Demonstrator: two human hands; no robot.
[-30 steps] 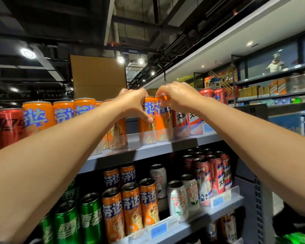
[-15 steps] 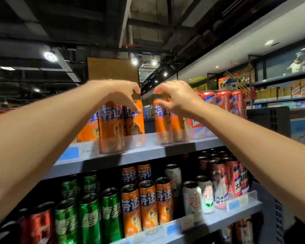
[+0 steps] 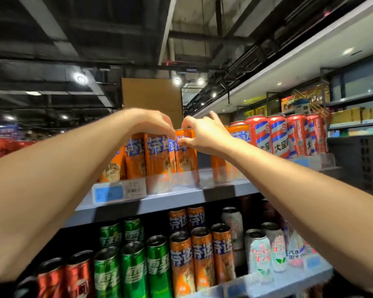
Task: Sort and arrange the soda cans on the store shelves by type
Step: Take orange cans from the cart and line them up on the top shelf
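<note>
Tall orange soda cans (image 3: 138, 160) stand in a tight group on the top shelf (image 3: 181, 197). My left hand (image 3: 151, 123) curls down over the top of one orange can (image 3: 158, 162) in that group. My right hand (image 3: 202, 135) pinches the rim of the neighbouring orange can (image 3: 186, 158) between thumb and forefinger. The fingertips of both hands nearly meet above these two cans. Another orange can (image 3: 240, 134) stands apart to the right, partly hidden behind my right wrist.
Red, white and blue striped cans (image 3: 278, 136) fill the top shelf's right end, red cans (image 3: 0, 147) its far left. The lower shelf (image 3: 256, 282) holds red, green (image 3: 134, 269), orange (image 3: 202, 254) and white cans (image 3: 261, 252) in rows. A price tag (image 3: 119, 191) hangs on the top shelf's lip.
My hands have come together over the middle of the top shelf. The orange can under my right hand now stands against the left group; the view has shifted left and upward.
</note>
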